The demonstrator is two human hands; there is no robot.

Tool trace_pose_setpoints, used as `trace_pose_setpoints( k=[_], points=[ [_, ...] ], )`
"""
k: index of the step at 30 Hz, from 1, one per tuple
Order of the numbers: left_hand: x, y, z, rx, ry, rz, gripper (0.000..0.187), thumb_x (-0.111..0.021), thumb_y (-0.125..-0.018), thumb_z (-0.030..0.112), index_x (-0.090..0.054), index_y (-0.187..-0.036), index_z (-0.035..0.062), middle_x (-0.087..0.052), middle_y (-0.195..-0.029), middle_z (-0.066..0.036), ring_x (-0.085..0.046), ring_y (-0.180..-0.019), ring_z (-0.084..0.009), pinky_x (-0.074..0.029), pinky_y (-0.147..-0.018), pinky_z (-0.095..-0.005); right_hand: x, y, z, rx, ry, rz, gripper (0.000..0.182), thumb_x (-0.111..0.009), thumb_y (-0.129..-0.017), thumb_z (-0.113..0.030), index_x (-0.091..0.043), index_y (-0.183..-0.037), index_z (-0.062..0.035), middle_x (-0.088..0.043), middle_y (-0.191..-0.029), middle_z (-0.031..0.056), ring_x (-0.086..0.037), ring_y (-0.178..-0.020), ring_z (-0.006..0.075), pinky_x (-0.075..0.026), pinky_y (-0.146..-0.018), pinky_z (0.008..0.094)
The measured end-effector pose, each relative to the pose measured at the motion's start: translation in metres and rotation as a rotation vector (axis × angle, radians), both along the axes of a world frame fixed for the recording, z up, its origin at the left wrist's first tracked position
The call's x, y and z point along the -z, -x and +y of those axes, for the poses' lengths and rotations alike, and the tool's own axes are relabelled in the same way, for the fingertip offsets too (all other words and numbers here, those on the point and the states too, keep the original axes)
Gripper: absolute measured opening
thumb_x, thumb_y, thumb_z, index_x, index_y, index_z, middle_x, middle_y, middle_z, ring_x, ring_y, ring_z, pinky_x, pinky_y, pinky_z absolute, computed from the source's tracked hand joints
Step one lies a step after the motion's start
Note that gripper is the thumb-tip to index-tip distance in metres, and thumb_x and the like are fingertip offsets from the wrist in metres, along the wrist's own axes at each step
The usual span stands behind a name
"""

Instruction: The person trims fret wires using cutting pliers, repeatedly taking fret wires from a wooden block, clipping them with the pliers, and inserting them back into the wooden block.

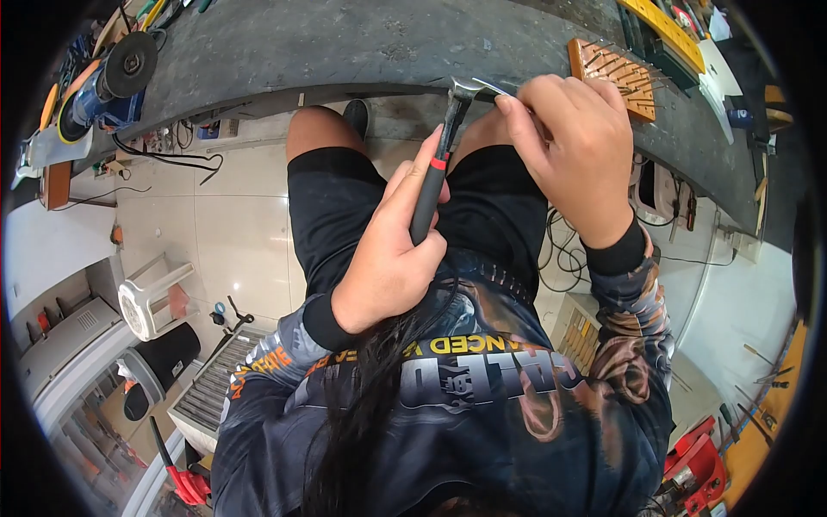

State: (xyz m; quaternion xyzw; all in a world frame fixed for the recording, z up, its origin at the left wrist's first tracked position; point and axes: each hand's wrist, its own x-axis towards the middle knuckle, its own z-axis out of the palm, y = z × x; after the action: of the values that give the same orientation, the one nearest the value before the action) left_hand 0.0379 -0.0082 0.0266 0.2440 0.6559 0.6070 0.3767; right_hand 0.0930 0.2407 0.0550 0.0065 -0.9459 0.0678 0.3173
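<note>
My left hand point(392, 246) is wrapped around a hammer point(428, 198) with a dark grip and a red ring. Its metal head points away from me, above my lap and close to the bench edge. A thin, shiny metal piece point(491, 85) runs from the hammer head toward my right hand point(573, 129). The right fingers are curled, thumb and forefinger closed at the end of that piece. Whether it belongs to the hammer, I cannot tell. My palm and knuckles hide the rest of it.
A dark workbench point(345, 43) spans the far side. An angle grinder point(99, 90) lies at its left, and a wooden block of upright bits point(612, 77) at its right. Cables point(564, 250) hang under the bench. A white stool point(151, 302) stands on the tiled floor.
</note>
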Motion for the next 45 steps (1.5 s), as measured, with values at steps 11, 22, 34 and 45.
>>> trace_pose_setpoints(
  k=[11,22,34,45],
  points=[
    [0.005,0.000,0.001,0.081,-0.020,0.093,0.107,-0.051,-0.084,-0.013,-0.029,-0.187,0.0070,-0.057,-0.130,-0.012,-0.058,-0.097,-0.0192,-0.054,-0.098,-0.0309,0.010,-0.009,0.003,-0.135,0.282,-0.080,0.019,-0.077,-0.108,-0.008,-0.080,-0.126,-0.0124,-0.075,-0.078,0.0005,-0.072,-0.075,0.0234,-0.050,-0.086,0.0402],
    [0.008,-0.001,-0.001,0.038,0.019,0.013,0.102,-0.051,-0.086,-0.010,-0.031,-0.185,0.0041,-0.055,-0.131,-0.003,-0.051,-0.103,-0.0116,-0.049,-0.091,-0.0247,0.002,-0.008,0.004,0.044,-0.047,-0.101,0.029,-0.088,-0.098,-0.026,-0.066,-0.084,-0.0122,-0.069,-0.075,0.0035,-0.069,-0.073,0.0268,-0.049,-0.082,0.0429],
    [0.015,-0.013,0.001,-0.021,-0.011,-0.017,0.104,-0.048,-0.085,-0.014,-0.032,-0.185,0.0052,-0.054,-0.127,-0.002,-0.051,-0.108,-0.0108,-0.047,-0.095,-0.0226,0.017,0.001,-0.003,0.041,-0.146,-0.028,0.039,-0.087,-0.098,-0.026,-0.062,-0.071,-0.0121,-0.067,-0.066,0.0066,-0.067,-0.067,0.0291,-0.053,-0.085,0.0430],
    [0.012,-0.010,0.003,-0.024,-0.014,0.002,0.102,-0.049,-0.086,-0.013,-0.031,-0.185,0.0039,-0.054,-0.129,-0.004,-0.050,-0.105,-0.0116,-0.048,-0.093,-0.0238,0.012,0.001,0.001,0.051,-0.104,-0.016,0.036,-0.088,-0.097,-0.028,-0.064,-0.076,-0.0118,-0.067,-0.069,0.0049,-0.067,-0.069,0.0279,-0.050,-0.083,0.0428]
  ],
)
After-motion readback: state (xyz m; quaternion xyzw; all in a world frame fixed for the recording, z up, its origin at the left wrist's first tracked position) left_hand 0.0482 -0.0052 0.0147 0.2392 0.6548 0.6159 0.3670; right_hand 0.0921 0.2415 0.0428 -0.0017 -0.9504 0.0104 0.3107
